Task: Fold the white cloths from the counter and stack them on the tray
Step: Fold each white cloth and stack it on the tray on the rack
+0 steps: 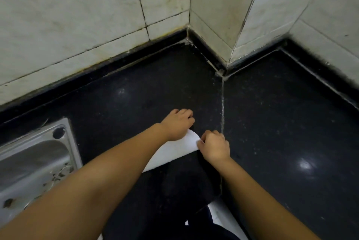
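Both hands pinched one white cloth lying mid-desk: left hand at its far corner, right hand at its right edge. Folding seemed underway; next, likely bringing the edges together squarely. No tray was visible.

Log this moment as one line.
step: folding | white cloth: on counter | left hand: grips edge | right hand: pinches corner | tray: unseen

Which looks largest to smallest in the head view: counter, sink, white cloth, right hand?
1. Counter
2. Sink, partly cut off at the frame edge
3. White cloth, partly hidden by the arm
4. Right hand
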{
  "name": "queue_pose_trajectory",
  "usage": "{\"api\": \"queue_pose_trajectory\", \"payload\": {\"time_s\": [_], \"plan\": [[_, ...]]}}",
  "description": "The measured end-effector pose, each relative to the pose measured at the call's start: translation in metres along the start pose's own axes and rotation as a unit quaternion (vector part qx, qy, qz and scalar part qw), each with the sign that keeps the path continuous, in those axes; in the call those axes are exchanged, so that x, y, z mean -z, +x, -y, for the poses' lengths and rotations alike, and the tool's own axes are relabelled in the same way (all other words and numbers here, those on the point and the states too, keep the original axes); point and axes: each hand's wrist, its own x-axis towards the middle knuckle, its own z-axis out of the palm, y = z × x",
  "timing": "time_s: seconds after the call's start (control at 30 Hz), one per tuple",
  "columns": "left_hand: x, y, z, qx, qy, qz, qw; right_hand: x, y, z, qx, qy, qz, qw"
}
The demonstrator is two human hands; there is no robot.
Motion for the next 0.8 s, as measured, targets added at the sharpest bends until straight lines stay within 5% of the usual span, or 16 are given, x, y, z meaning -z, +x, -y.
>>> {"api": "queue_pose_trajectory", "payload": {"time_s": [0.1, 0.2, 0.37, 0.53, 0.67, 0.8], "plan": [[0.015, -0.026, 0.009, 0.075, -0.172, 0.012, 0.982, 0.012, -0.001, 0.009, -0.004, 0.152, 0.027, 0.988], [0.034, -0.051, 0.025, 0.143, -0.346, -0.059, 0.925, 0.030, 0.000, 0.027, 0.007, 0.271, 0.037, 0.962], [0.088, -0.086, 0.056, 0.179, -0.377, -0.251, 0.874, 0.081, 0.007, 0.075, 0.082, 0.431, 0.005, 0.899], [0.128, -0.124, 0.060, 0.145, -0.483, -0.397, 0.767, 0.138, -0.016, 0.104, 0.242, 0.428, -0.080, 0.867], [0.103, -0.146, 0.045, 0.109, -0.541, -0.345, 0.759, 0.127, -0.038, 0.088, 0.299, 0.367, -0.089, 0.876], [0.026, -0.150, 0.024, 0.144, -0.556, -0.200, 0.794, 0.067, -0.042, 0.038, 0.259, 0.255, 0.030, 0.931]]}}
